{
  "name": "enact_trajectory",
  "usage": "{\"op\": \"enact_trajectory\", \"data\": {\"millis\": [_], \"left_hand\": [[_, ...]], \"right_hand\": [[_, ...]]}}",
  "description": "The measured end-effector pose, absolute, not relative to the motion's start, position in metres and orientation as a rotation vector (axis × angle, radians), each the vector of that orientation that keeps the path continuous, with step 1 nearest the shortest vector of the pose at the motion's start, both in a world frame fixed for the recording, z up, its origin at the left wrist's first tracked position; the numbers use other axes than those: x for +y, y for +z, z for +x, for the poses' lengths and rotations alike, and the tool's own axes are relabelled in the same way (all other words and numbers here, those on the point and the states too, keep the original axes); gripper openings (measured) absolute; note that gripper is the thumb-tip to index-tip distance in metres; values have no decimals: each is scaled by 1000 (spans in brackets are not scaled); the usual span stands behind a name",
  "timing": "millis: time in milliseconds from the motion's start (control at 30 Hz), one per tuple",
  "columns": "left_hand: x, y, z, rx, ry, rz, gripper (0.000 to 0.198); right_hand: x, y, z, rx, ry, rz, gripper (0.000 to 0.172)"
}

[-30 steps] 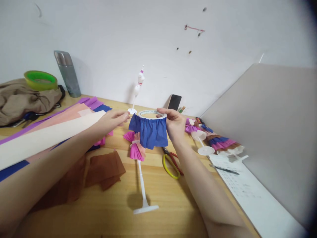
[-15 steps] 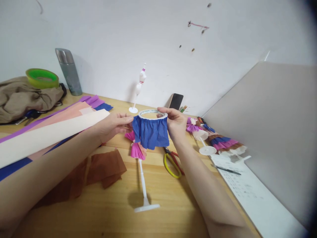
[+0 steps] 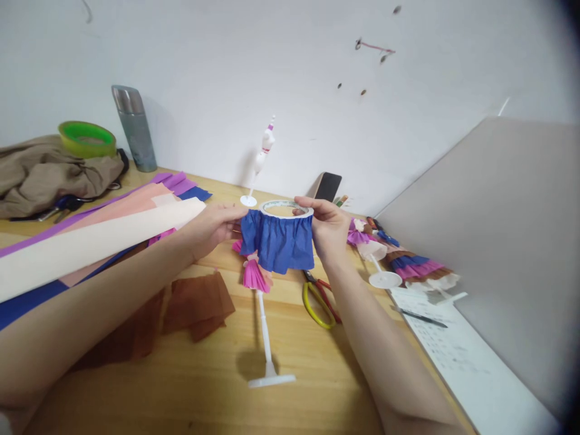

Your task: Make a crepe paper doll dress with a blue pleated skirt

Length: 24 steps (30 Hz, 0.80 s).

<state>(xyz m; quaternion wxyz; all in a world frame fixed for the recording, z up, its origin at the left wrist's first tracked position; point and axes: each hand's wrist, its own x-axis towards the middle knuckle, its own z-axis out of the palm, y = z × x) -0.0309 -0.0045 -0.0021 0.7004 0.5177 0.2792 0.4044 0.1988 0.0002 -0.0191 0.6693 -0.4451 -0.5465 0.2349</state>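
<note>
- The landmark was the pink-topped stand (image 3: 265, 329), a white stem and base with gathered pink paper at its top, on the tabletop (image 3: 203, 399).
- The tape roll (image 3: 283, 203) was held up above and to the right of the stand's top, its opening facing upward.
- Blue paper (image 3: 285, 241) hung in gathers along the roll's near side, its left end reaching past the ring and partly hiding the stand's pink top.
- The right hand (image 3: 330, 223), to the right of the stand, was closed around the roll's right side, with a fingertip showing inside the ring.
- The left hand (image 3: 217, 226), to the left of the stand's top, was drawn in narrow, thumb and fingers seeming to pinch the blue paper's left end; the contact behind it was hidden.
- The step in hand looked like handling the gathered strip along the roll's edge. Going on from there would call for a firm right hold and a light left pull, as the thin paper could tear or lose its gathers.
- The scissors (image 3: 328, 297) lay to the right of the stand, brown paper (image 3: 197, 302) to its left, and a phone (image 3: 328, 186) leaned behind it, to the right.
</note>
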Motion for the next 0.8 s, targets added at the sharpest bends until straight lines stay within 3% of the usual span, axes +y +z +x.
{"op": "enact_trajectory", "data": {"millis": [233, 800], "left_hand": [[-4, -10, -31, 701, 920, 1128, 32], [-9, 2, -33, 702, 948, 1082, 15]], "right_hand": [[-2, -19, 195, -1219, 537, -980, 20], [5, -25, 204, -1213, 548, -1038, 24]]}}
